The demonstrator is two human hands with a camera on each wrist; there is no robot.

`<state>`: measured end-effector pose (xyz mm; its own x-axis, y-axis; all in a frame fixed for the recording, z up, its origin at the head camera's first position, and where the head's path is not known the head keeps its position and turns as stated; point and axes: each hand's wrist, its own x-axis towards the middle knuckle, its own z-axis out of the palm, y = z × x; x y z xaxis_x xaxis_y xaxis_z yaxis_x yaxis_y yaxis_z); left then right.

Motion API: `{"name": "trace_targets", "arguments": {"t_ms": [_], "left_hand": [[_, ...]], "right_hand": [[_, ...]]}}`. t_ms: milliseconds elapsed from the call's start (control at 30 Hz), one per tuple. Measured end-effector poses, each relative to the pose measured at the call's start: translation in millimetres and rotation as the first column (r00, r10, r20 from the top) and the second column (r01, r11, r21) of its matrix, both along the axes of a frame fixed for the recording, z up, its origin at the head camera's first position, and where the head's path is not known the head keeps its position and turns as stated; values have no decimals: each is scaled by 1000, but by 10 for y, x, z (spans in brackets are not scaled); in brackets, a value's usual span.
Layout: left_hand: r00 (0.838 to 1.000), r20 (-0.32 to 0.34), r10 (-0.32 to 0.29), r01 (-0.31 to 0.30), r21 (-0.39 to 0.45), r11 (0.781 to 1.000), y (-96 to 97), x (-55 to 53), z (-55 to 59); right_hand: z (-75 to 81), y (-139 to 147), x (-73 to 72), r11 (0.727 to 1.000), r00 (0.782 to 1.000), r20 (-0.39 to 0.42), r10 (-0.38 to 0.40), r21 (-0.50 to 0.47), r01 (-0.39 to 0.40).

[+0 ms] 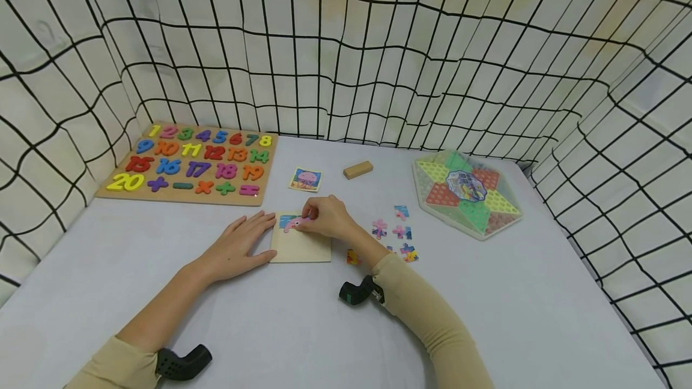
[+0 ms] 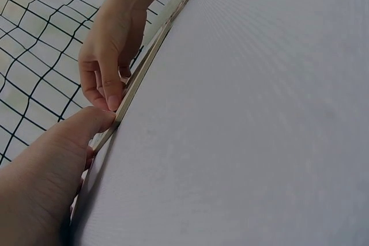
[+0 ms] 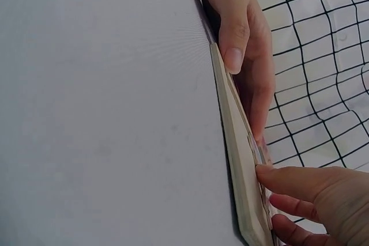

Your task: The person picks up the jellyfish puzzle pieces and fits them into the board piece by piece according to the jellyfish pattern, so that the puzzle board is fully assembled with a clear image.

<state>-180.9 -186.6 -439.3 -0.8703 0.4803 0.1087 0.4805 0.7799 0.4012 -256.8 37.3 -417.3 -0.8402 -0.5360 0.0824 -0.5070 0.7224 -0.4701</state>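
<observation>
White bench (image 1: 243,329) carries a board (image 1: 300,251), only its far-left part filled; left hand (image 1: 235,248) rests extended against it, right hand (image 1: 327,218) seemingly pinches a pink piece (image 1: 296,223), several loose pieces (image 1: 379,229) remain.

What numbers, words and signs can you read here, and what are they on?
"1 2 3 4 5 6 7 8": wooden number board, top row.
"9 10 11 12 13 14": second row.
"15 16 17 18 19": third row.
"20 + - x": bottom row, then an unclear green sign, then "=".
Blue label on the Chinese checkers set: too small to read.
</observation>
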Motion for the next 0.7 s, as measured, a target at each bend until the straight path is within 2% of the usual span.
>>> {"name": "trace_targets", "arguments": {"t_ms": [367,700], "left_hand": [[1000,-5,-2,2,2,1000,8,2,12],[1000,2,1,-1,9,1000,10,22,21]], "right_hand": [[27,-6,8,1000,1000,28,-8,21,7],[43,51,-14,1000,996,89,25,4,-26]]}}
